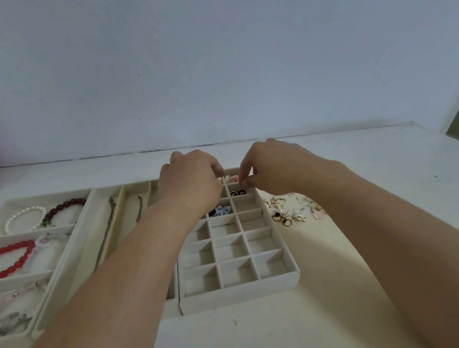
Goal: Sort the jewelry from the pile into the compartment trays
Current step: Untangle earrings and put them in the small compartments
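Both hands hovered over the far cells of the grid tray (pixel 282 282). The right hand (pixel 275 166) and the left hand (pixel 193 180) had curled fingers; whether either pinched an earring I cannot tell. The earring pile (pixel 295 211) lay just right of the tray, likely for short reaches.

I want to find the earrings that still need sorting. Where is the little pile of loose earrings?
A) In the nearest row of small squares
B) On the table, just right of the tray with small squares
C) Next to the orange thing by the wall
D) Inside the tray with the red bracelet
B: the pile of earrings lies on the bare table, just beyond the right wall of the tray with small squares, under the right hand.
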The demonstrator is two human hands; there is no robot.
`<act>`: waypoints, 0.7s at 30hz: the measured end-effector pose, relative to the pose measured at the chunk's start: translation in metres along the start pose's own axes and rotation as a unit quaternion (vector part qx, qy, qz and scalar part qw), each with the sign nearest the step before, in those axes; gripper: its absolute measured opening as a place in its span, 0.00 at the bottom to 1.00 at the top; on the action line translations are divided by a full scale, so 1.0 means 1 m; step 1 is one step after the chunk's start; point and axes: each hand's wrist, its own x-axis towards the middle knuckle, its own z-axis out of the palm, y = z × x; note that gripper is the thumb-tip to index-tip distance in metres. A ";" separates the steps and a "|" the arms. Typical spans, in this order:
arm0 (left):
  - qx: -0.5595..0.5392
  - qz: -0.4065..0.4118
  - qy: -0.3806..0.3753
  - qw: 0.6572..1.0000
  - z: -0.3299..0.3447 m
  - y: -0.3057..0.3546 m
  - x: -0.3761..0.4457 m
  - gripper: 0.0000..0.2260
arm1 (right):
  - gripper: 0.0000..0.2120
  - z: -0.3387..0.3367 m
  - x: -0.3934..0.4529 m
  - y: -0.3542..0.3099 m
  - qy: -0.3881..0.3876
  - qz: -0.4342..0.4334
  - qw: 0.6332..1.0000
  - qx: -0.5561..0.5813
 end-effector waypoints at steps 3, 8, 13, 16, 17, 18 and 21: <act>-0.018 -0.001 -0.001 1.000 0.002 0.000 0.001 0.12 | 0.03 -0.018 -0.006 0.006 0.037 0.005 0.999 0.033; -0.015 0.045 0.005 0.999 0.006 0.007 -0.001 0.08 | 0.04 -0.045 -0.036 0.024 0.019 0.018 0.997 0.073; 0.003 0.093 0.019 0.996 0.006 0.012 -0.004 0.06 | 0.06 -0.041 -0.062 0.049 0.001 0.039 0.995 0.089; -0.007 0.101 0.012 0.995 0.007 0.016 -0.009 0.07 | 0.08 -0.005 -0.063 0.056 0.040 0.032 0.994 0.100; -0.001 0.107 0.018 0.994 0.007 0.017 -0.011 0.07 | 0.09 0.007 -0.063 0.056 0.042 0.023 0.994 0.095; 0.009 0.114 0.026 0.993 0.008 0.018 -0.012 0.07 | 0.10 0.016 -0.062 0.055 0.038 0.013 0.995 0.087; 0.023 0.106 0.033 0.994 0.007 0.019 -0.014 0.07 | 0.11 0.025 -0.059 0.052 0.041 -0.008 0.996 0.076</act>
